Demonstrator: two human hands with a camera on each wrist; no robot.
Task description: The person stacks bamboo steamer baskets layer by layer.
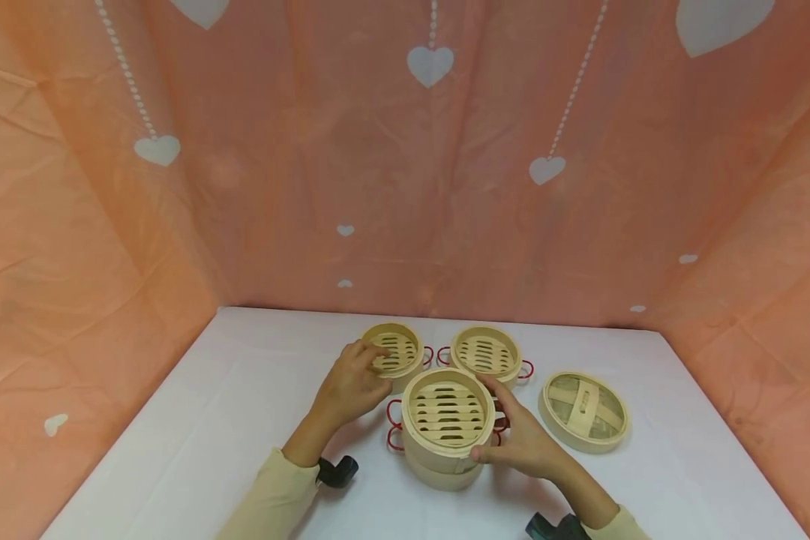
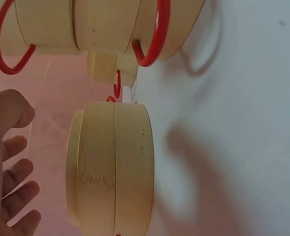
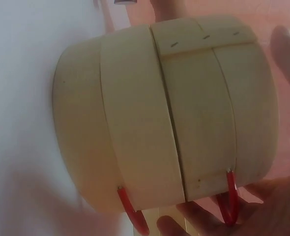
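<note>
Two bamboo steamer baskets with red handles stand stacked at the front, the upper basket (image 1: 448, 412) showing its slatted floor and the lower basket (image 1: 442, 478) resting on the table. My right hand (image 1: 523, 442) holds the upper basket from the right, thumb at its front side and fingers curled round by the red handle (image 3: 228, 199). My left hand (image 1: 352, 384) hovers by the back-left steamer basket (image 1: 394, 382), its fingers loosely bent over the rim in the head view. In the left wrist view a gap separates those fingers (image 2: 22, 169) from the basket's wall.
Another slatted basket (image 1: 486, 352) with red handles stands at the back, right of the back-left one. A round woven bamboo lid (image 1: 583, 409) lies at the right. White cloth covers the table (image 1: 229, 390); a pink curtain (image 1: 378, 187) with hearts encloses it.
</note>
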